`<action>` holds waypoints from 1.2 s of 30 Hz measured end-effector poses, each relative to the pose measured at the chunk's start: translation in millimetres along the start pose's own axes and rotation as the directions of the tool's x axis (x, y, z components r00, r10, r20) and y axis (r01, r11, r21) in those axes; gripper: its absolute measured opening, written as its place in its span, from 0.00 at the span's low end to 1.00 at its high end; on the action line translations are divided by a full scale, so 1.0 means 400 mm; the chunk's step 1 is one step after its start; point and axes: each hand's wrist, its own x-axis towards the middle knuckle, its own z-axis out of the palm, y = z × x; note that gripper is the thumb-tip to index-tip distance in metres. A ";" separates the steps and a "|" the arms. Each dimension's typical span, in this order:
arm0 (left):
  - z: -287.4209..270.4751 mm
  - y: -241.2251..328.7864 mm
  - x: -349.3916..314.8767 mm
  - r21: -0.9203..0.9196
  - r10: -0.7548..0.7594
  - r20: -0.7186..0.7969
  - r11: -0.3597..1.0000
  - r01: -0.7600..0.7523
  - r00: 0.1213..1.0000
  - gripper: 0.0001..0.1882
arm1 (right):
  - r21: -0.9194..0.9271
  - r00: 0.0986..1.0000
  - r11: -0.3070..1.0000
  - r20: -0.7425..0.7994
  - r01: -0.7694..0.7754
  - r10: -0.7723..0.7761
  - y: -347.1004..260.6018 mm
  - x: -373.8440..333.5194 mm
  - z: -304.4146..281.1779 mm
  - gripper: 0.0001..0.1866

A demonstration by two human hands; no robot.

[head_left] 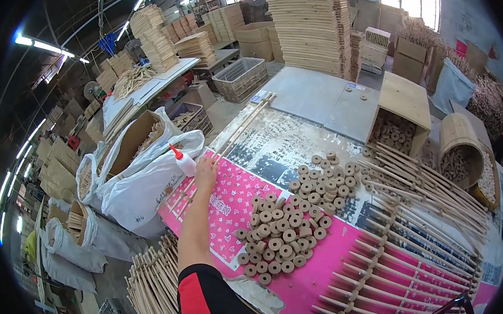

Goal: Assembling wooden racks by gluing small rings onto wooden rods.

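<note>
Your left hand [206, 170] is stretched out to the far left of the heap of wooden rings [282, 227], fingers bent down over a pair of long wooden rods [244, 126]. Just beside it is a white squeeze bottle [187, 165] with a red nozzle; the fingertips are hidden, so you cannot tell from here whether they close on the rods or the bottle, and the bottle's contents do not show. Your right hand is out of view, so its grip cannot be told.

The heap lies loose on the pink sheet [226, 207] and spreads onto the tabletop beyond. To the right of the heap and farther back, a wooden box [406, 93] lies on its side, its mouth toward you, with more rings inside. Right of that box, farther from the heap, a round drum [452, 124], also on its side, holds small wooden pieces.

Left of the heap, past your hand, white sacks [142, 201] stand open; the largest has a cardboard lining [125, 143] and wooden pieces in it. Well behind the heap, to the left, stands a grey slatted crate [250, 87]; nearer, a darker crate [199, 123] holds short sticks.
</note>
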 end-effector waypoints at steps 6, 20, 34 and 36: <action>0.043 0.009 0.023 0.016 -0.019 0.003 1.000 0.019 1.000 0.10 | -0.006 0.998 0.998 -0.008 0.063 -0.063 0.063 -0.015 0.034 0.12; 0.152 -0.146 0.025 0.364 0.279 -0.011 0.896 -0.256 0.960 0.24 | 0.026 0.990 0.991 -0.049 -0.128 0.130 -0.087 -0.017 -0.016 0.06; -0.263 1.170 -0.580 -0.710 0.975 0.147 0.223 -0.668 0.169 0.19 | 0.150 0.574 0.750 -0.554 -0.644 0.603 0.329 -0.307 -0.121 0.12; -0.182 1.171 -0.761 -0.739 0.995 0.002 0.070 -0.670 0.102 0.24 | 0.050 0.513 0.839 -0.771 -0.542 0.378 0.433 -0.329 -0.004 0.14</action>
